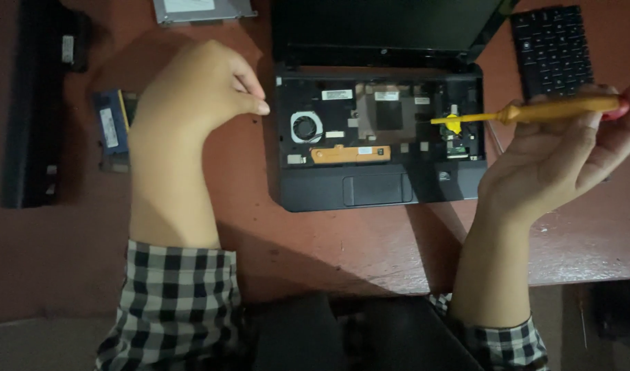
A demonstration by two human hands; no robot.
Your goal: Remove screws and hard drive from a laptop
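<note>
Hands come first in the head view. Your right hand (559,165) holds a yellow screwdriver (535,111), with the fingers curled around its handle. The tool lies almost flat, and its tip hangs over the right part of the open laptop (380,141). Your left hand (198,89) is bent at the wrist, with the fingers pressed together near the laptop's left edge. You cannot tell if something small sits between those fingertips.

The laptop lies on the red-brown table (315,247) between your two hands. Its keyboard (554,49) is off and rests at the far right. You can see the round fan (305,127) and an orange strip (349,153) inside.

It looks like you are taking screws out of the inside. Next, the tip needs to drop onto a screw head, standing up straight, not flat.

A long dark bar (37,103) and a small blue card (112,127) lie at the left.
</note>
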